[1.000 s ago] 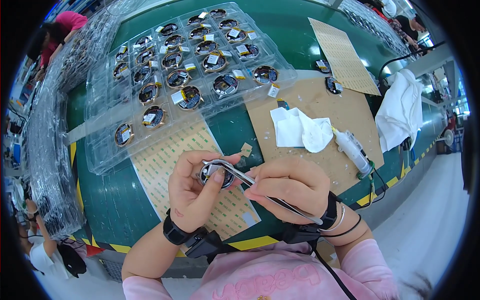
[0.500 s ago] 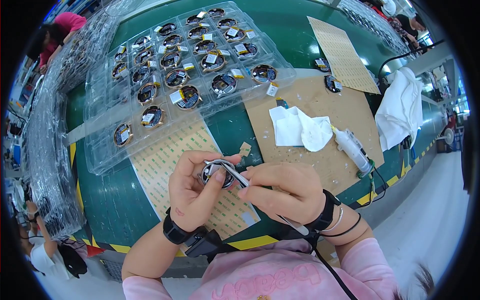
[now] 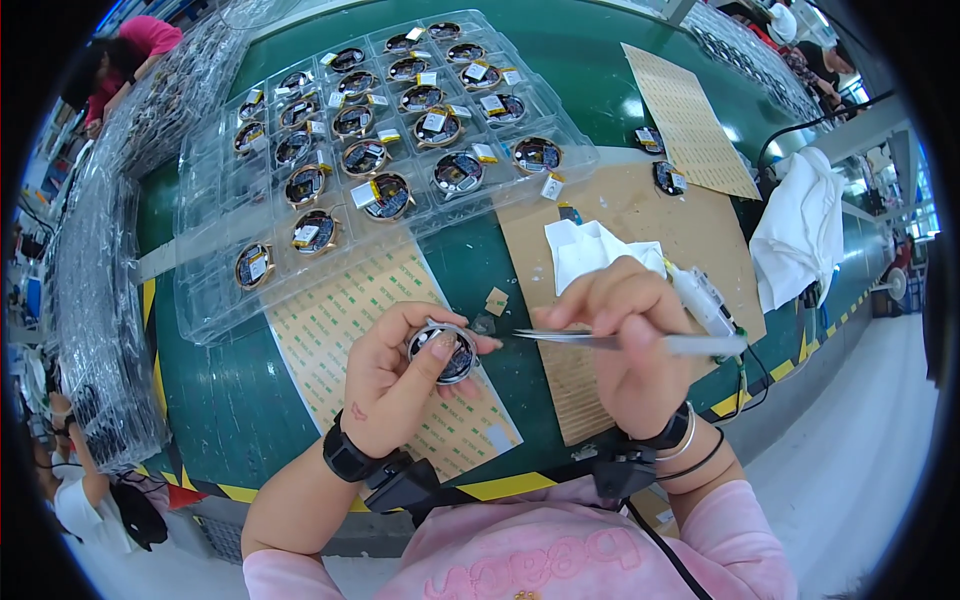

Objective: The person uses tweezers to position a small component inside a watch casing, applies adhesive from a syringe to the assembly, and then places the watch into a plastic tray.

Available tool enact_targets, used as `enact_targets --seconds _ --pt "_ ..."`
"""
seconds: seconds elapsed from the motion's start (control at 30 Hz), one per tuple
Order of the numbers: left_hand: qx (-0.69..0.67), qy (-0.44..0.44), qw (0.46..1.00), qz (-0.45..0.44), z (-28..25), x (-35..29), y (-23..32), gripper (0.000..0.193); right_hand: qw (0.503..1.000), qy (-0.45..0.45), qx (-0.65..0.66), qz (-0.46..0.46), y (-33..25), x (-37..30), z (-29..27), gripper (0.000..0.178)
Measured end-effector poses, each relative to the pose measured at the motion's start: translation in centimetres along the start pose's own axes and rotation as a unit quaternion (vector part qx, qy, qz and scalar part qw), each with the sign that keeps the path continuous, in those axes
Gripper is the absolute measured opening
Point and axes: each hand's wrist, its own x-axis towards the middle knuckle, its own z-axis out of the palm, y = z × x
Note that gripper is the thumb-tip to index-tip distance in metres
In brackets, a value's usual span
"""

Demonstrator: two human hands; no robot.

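A round watch case [image 3: 460,362] with its dark circuit board showing sits in my left hand [image 3: 393,365]. The thumb presses on its inside, and the fingers wrap its rim. To the right, my right hand [image 3: 637,345] is raised and pinches metal tweezers [image 3: 600,340], whose tips point left toward the watch case but stay apart from it. Below my left hand lies a tan sheet of adhesive pieces with green print [image 3: 340,310]. A small tan adhesive piece [image 3: 496,300] rests on the green table just beyond the watch case.
A clear plastic tray [image 3: 340,240] at the back left holds several open watch cases with small batteries. On a brown cardboard [image 3: 540,365] lie a white cloth [image 3: 590,252] and a white glue-gun-like tool [image 3: 705,300]. Two loose circuit boards [image 3: 668,178] sit near another tan sheet [image 3: 690,120].
My right hand has lifted away from the watch case to the right, and the tweezers have turned nearly level, their tips off the case. My left hand still holds the watch case.
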Motion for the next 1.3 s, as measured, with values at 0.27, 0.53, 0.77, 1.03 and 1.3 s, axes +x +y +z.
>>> enact_targets --seconds 0.27,0.53,0.77,1.03,1.3 --pt "-0.002 -0.046 0.999 -0.023 0.7 0.1 -0.1 0.022 0.926 -0.111 0.009 0.361 -1.7 1.8 -0.4 0.018" --pt "0.006 -0.083 0.996 -0.018 0.8 -0.1 -0.4 0.048 0.908 -0.247 -0.242 0.235 -2.0 1.6 1.1 0.02" --pt "0.039 -0.071 0.994 0.076 1.5 -0.1 -0.1 0.054 0.921 -0.197 -0.178 0.286 -0.9 1.0 0.9 0.019" --pt "0.181 -0.079 0.974 0.107 0.8 -0.2 -0.1 0.059 0.924 -0.209 -0.154 0.281 -0.1 0.5 0.6 0.018" --pt "0.215 -0.073 0.965 0.131 0.8 -0.3 -0.6 0.061 0.919 -0.213 -0.168 0.285 0.7 -0.3 0.5 0.017"
